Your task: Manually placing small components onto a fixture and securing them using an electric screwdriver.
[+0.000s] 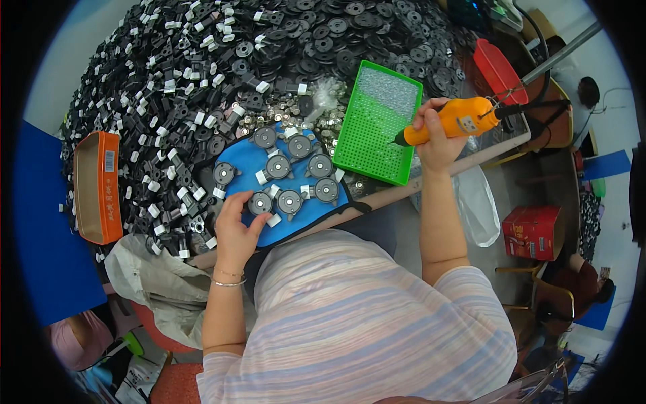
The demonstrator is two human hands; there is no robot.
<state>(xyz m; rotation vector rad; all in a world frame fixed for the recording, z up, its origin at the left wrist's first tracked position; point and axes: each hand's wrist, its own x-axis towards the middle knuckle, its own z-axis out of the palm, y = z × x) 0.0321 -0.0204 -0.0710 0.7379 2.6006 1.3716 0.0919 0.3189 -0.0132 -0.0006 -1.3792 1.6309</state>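
Observation:
My right hand is wrapped round an orange electric screwdriver. Its dark tip points left, over a green tray with a grid of small holes. Small silvery screws lie heaped in the tray's far part. On a blue mat rest several round black parts with grey centres and white tabs. Thumb and fingers of my left hand close about one round black part at the mat's near left. Another round black part sits just right of it.
A big heap of black and white plastic parts covers the left and far table, with black discs behind. Small metal pieces lie beyond the mat. An orange box stands left, a red tray far right. A cable runs from the screwdriver.

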